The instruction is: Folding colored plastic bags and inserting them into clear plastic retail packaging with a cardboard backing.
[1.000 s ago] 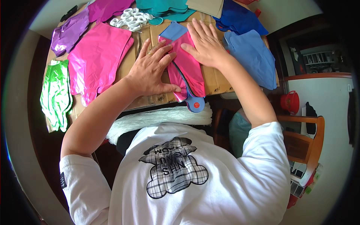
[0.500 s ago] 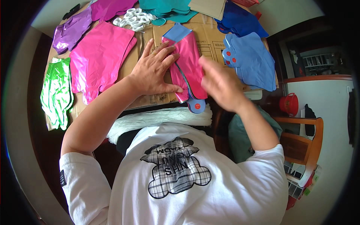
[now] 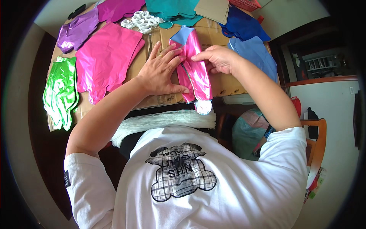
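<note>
A folded pink foil balloon (image 3: 198, 72) with light blue ends lies on flattened brown cardboard (image 3: 225, 82). My left hand (image 3: 162, 72) lies flat with spread fingers, pressing on the balloon's left edge. My right hand (image 3: 215, 59) pinches the balloon's upper right side with its fingertips. The balloon's lower blue tip hangs over the cardboard's near edge.
Flat foil balloons lie about the cardboard: a large pink one (image 3: 106, 59), purple (image 3: 76, 32), green (image 3: 59, 91), teal (image 3: 171, 7), dark blue (image 3: 242, 23), light blue (image 3: 257, 55). White plastic rings (image 3: 139, 21) are heaped at the back. A white fluffy strip (image 3: 164, 120) lies near me. A wooden chair (image 3: 314, 149) stands to the right.
My right hand lifted off the balloon, swung right, then came back to pinch its upper right side. The balloon is now folded narrower. My left hand stayed pressed on it.
</note>
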Tool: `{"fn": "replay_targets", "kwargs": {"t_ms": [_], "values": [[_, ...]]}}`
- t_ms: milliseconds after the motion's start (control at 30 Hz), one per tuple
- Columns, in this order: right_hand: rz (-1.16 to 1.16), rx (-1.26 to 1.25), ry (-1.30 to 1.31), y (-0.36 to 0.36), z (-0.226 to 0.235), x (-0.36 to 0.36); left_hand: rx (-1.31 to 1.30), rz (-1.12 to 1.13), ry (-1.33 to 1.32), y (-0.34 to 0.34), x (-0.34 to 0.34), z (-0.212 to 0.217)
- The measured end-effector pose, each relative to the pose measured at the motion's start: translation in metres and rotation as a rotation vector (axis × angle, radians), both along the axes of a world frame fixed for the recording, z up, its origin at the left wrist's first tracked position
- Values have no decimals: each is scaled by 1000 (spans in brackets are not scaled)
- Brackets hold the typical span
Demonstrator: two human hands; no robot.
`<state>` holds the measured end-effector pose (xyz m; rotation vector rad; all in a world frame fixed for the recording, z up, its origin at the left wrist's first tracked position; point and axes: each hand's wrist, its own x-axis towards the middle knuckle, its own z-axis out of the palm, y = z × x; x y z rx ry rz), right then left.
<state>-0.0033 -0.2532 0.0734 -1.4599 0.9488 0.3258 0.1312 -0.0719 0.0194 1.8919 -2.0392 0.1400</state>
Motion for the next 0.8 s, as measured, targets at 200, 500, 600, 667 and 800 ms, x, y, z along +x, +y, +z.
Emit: {"fn": "replay_targets", "kwargs": {"t_ms": [200,500,600,667,800], "values": [[-24,-178,-181,9,-25,-3,-9,-1,-12,2,1,-1],[-274,15,-684,34,-7,-43,-163,27,1584,11,1,16],[-284,14,-828,62,-2,-50,318,-39,2091,16,-17,37],[-258,-40,-823,71,5,-54,300,-19,1920,17,-32,49],[-243,-66,-865,78,15,-69,196,-16,1678,21,-45,67]]}}
